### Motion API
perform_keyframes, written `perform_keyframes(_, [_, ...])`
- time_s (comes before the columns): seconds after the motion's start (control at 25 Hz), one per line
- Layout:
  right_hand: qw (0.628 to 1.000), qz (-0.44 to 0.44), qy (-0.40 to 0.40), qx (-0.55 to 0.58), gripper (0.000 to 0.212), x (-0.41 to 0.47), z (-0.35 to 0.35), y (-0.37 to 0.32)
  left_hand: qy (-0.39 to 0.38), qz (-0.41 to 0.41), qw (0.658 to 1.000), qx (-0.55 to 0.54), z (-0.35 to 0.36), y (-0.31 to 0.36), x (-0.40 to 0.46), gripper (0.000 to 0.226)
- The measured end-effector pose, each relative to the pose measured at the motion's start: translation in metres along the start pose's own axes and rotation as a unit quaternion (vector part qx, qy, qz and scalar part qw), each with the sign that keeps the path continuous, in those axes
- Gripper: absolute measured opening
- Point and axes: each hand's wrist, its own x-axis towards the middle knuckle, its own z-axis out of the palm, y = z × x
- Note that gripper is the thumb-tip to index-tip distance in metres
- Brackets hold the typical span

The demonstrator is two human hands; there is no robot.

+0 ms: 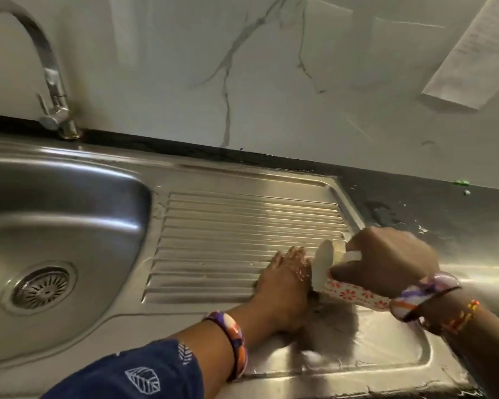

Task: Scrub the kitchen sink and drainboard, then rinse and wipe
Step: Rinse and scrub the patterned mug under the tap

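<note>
My left hand (285, 279) lies flat on the near right part of the drainboard (242, 226), fingers straight and wet with suds, pressing on the ribbed steel. Just beside it my right hand (386, 260) grips a cup (343, 286) — white with a red flower pattern — tipped on its side, its mouth turned toward my left hand. Its fingers curl round the cup's body. Foam and a dark smear sit on the flat steel near my left wrist. To the left is the sink (55, 226), its round drain (41, 286) showing in the bottom. Farther back, the tap (52, 82) rises at the wall, and the dark desk (444, 203) to the right is wet.
</note>
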Motion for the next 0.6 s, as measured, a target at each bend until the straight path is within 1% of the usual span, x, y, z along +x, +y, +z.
perform_keyframes(0.08, [0.998,-0.056,0.014,0.035,0.037,0.009,-0.002,-0.020,0.028,-0.050,0.998,0.035,-0.010,-0.031,-0.017,0.068])
perform_keyframes(0.16, [0.992,-0.091,0.033,0.082,0.027,0.019,-0.007,-0.033,0.018,-0.132,0.988,0.083,-0.022,-0.065,-0.038,0.062])
perform_keyframes(0.24, [0.983,-0.115,0.033,0.136,0.034,0.028,-0.012,-0.036,-0.001,-0.241,0.965,0.103,-0.038,-0.097,-0.060,0.061])
perform_keyframes(0.32, [0.970,-0.114,0.024,0.216,0.031,0.034,-0.019,-0.025,-0.019,-0.349,0.931,0.103,-0.057,-0.119,-0.076,0.066])
perform_keyframes(0.36, [0.958,-0.102,0.016,0.267,0.030,0.035,-0.023,-0.016,-0.022,-0.390,0.914,0.106,-0.067,-0.125,-0.078,0.068])
perform_keyframes(0.4, [0.942,-0.088,0.014,0.322,0.030,0.035,-0.027,-0.006,-0.023,-0.408,0.905,0.117,-0.074,-0.126,-0.076,0.070])
perform_keyframes(0.44, [0.927,-0.076,0.016,0.367,0.032,0.035,-0.029,0.007,-0.019,-0.395,0.909,0.130,-0.077,-0.123,-0.068,0.071])
perform_keyframes(0.48, [0.917,-0.063,0.024,0.393,0.034,0.036,-0.029,0.021,-0.016,-0.359,0.924,0.131,-0.076,-0.115,-0.056,0.072])
perform_keyframes(0.52, [0.914,-0.051,0.030,0.401,0.035,0.038,-0.028,0.037,-0.016,-0.307,0.944,0.119,-0.071,-0.103,-0.041,0.073])
perform_keyframes(0.6, [0.924,-0.017,0.033,0.380,0.029,0.044,-0.022,0.067,-0.040,-0.181,0.978,0.098,-0.054,-0.066,-0.007,0.074])
